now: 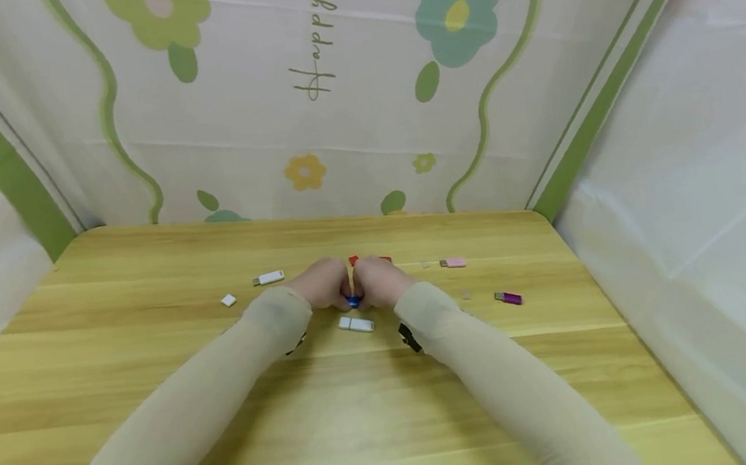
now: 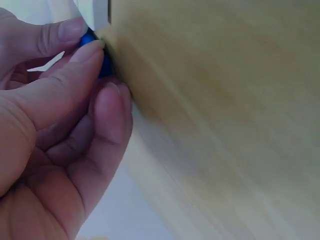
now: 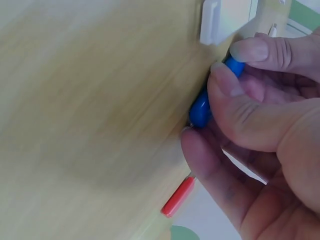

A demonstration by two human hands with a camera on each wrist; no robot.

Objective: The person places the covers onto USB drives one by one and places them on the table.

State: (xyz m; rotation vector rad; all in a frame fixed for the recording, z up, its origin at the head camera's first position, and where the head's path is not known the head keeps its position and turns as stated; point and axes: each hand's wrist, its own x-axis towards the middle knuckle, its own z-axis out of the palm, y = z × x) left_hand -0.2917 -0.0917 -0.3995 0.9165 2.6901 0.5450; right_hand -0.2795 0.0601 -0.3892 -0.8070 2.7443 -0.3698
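In the middle of the wooden table, my left hand [image 1: 325,282] and right hand [image 1: 380,281] meet over a small blue USB flash drive [image 1: 353,301]. Thumb and fingers of each hand pinch an end of the blue drive [image 3: 201,108], close over the tabletop. Most of the drive is hidden by fingertips in the left wrist view. Just in front of the hands lies a white USB flash drive [image 1: 356,324] with its cap on. Behind the right hand, a red USB drive [image 3: 178,197] is partly covered, with a small red cap [image 1: 354,260] beside it.
To the left lie an uncapped white USB drive [image 1: 271,277] and a white cap [image 1: 229,300]. A pink USB drive [image 1: 454,262] and a purple one [image 1: 509,298] lie to the right, near small clear caps [image 1: 426,264]. A flower-printed cloth [image 1: 236,125] hangs behind the table.
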